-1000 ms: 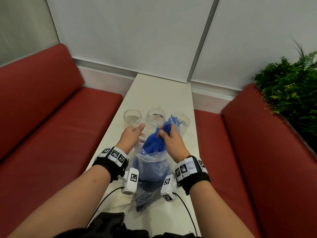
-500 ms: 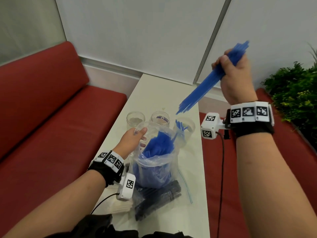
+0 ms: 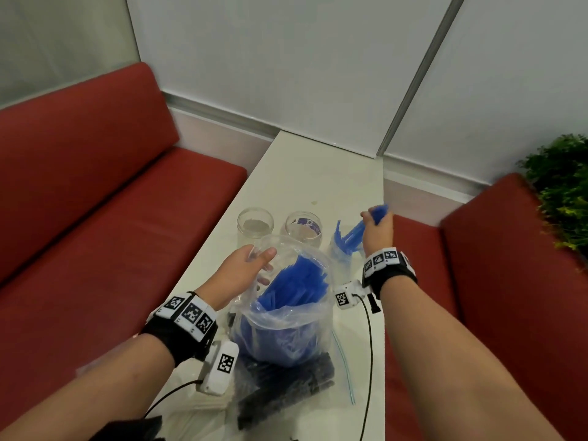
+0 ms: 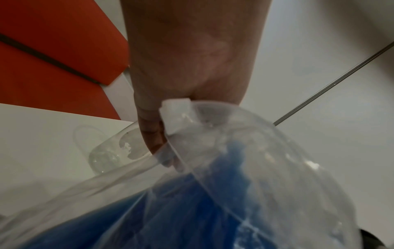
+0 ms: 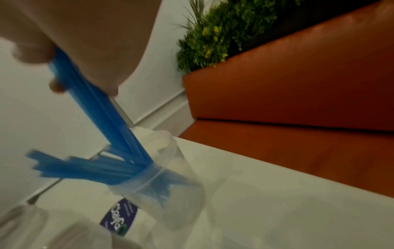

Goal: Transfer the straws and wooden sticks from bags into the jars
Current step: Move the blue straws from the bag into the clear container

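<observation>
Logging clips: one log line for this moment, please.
right hand: lowering blue straws into right jar | left hand: holding bag open

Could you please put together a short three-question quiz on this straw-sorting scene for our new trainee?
1. True or false: the right hand grips a bunch of blue straws whose lower ends are in a jar.
2. What does the left hand hold? A) an empty jar B) the rim of the clear bag of blue straws C) nothing
3. Fill in: counting all three jars, ___ hold no blue straws.

Key
1. True.
2. B; the fingers curl over the bag's rim.
3. Two: the left jar and the middle jar.
</observation>
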Tool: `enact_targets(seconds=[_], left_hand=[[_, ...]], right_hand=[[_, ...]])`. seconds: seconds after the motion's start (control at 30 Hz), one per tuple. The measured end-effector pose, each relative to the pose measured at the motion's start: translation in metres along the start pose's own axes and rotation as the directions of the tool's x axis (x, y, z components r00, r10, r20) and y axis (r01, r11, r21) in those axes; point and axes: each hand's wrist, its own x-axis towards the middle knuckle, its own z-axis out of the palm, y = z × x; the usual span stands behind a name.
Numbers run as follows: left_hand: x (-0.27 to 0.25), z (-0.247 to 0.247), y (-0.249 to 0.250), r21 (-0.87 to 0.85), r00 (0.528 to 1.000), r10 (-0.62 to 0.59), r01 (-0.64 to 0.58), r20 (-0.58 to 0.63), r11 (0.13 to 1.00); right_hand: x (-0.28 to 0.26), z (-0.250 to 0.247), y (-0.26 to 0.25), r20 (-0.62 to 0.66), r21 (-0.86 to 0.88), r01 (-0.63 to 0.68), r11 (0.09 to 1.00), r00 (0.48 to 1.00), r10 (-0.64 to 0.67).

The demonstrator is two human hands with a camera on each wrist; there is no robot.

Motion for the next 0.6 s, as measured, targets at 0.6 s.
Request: enact_targets(seconds=[0.6], left_hand=[[-0.001,-0.001,-0.001,0.069,1.000,0.009,-0.009,-0.011,0.998]], right_hand=[[-0.031,-0.001,0.013,0.288,-0.474,0.290,0.832,0.943,-0.164]])
